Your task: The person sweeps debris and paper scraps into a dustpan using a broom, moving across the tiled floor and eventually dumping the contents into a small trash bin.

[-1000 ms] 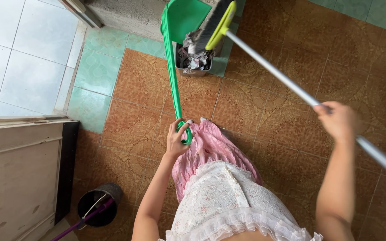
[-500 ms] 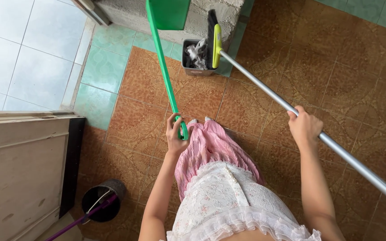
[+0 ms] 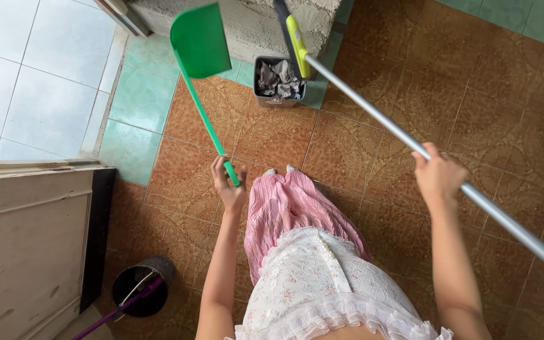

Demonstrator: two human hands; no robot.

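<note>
Green dustpan (image 3: 199,41) hangs upper left, left hand (image 3: 229,186) curled round its handle; right hand (image 3: 437,176) grips the broom (image 3: 373,107) (head over the bin (image 3: 278,80)); a tilt might spill dust beside it

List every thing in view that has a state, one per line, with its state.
Green dustpan: lifted off the floor, pan tilted, no debris visible on it.
Broom: raised, head over the bin.
Small bin: upright, full of crumpled waste.
Left hand: closed on the dustpan handle.
Right hand: closed on the broom pole.
Black bucket: upright, purple handle inside.
</note>
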